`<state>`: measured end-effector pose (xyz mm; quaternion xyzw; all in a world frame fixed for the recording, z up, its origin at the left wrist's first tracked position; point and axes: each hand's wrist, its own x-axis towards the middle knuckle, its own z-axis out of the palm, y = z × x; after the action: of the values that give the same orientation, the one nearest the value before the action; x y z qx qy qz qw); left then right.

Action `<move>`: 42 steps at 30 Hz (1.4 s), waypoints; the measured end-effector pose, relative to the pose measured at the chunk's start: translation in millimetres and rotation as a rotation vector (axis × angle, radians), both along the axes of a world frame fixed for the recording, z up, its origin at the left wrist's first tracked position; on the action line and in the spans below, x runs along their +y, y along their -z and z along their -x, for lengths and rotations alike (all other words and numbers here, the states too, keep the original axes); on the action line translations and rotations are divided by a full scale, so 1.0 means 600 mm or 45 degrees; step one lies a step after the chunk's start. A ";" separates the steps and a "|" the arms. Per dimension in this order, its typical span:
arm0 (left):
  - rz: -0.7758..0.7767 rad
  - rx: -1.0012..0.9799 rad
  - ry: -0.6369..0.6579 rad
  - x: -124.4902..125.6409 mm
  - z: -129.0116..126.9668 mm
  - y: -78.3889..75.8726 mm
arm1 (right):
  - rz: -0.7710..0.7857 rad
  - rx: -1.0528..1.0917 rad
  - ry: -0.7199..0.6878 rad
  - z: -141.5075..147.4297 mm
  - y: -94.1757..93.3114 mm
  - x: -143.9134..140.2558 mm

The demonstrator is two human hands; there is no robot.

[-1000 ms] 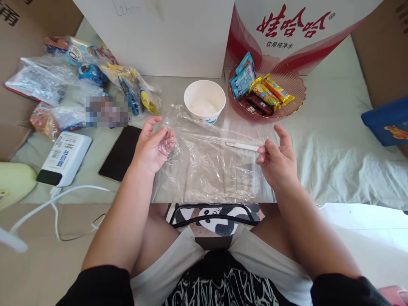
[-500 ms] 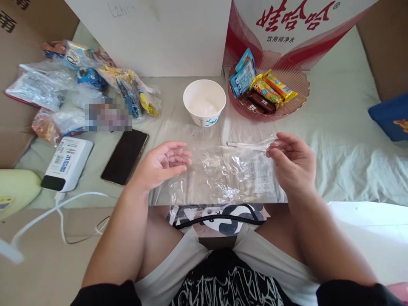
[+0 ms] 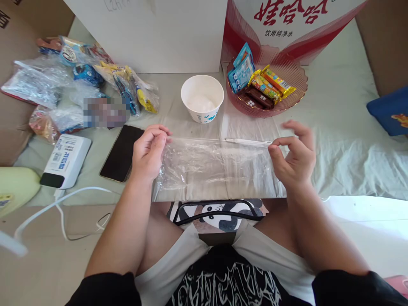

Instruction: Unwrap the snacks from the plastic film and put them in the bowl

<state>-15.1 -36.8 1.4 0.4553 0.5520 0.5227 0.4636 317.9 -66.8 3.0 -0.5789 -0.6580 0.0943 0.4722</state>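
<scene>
A clear plastic bag (image 3: 207, 165) is stretched flat between my hands, just above the cloth near its front edge. My left hand (image 3: 149, 151) pinches its upper left corner. On the other side my right hand (image 3: 293, 155) pinches the upper right corner between thumb and index finger, the other fingers lifted and slightly blurred. A white strip (image 3: 248, 142) runs along the right half of the bag's top edge. Beyond the bag stands a white paper bowl (image 3: 202, 98) with blue marks. To its right, a pink ribbed glass bowl (image 3: 287, 102) holds several wrapped snacks (image 3: 267, 87).
Left lie a dark phone (image 3: 121, 155), a white power bank (image 3: 66, 159) with a cable (image 3: 60, 208), and several packaged items (image 3: 86, 76). A white box (image 3: 159, 38) and a red-and-white carton (image 3: 287, 34) stand behind. At the right is a blue item (image 3: 390, 110).
My left hand has closed on the bag's left corner. The bag, crumpled before, is now drawn taut and flatter. My right hand keeps its pinch, its other fingers spreading.
</scene>
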 end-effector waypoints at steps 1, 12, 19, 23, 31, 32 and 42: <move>0.006 -0.043 0.005 0.000 -0.006 -0.004 | 0.072 0.094 -0.079 0.000 -0.002 -0.002; 0.408 -0.107 -0.083 0.029 -0.009 -0.010 | 0.885 0.904 -0.448 -0.013 -0.010 0.009; 0.760 -0.350 0.270 0.028 -0.013 -0.016 | 0.722 1.070 -0.435 -0.045 -0.001 0.025; 0.801 -0.383 0.642 0.020 -0.028 -0.011 | 0.882 1.052 -0.727 -0.002 0.011 0.036; 0.727 -0.432 1.118 0.005 -0.057 -0.025 | 1.313 0.944 -1.365 0.097 0.036 0.015; 0.721 -0.440 1.131 0.004 -0.059 -0.025 | 1.372 0.933 -1.428 0.111 0.038 0.007; 0.657 -0.570 0.664 0.013 -0.037 -0.005 | 1.241 1.102 -1.162 0.105 0.021 0.002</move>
<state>7.3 -28.9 4.5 0.3241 0.4169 0.3189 0.7871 254.8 -65.8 -9.8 -0.3055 -0.4728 0.7723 0.2945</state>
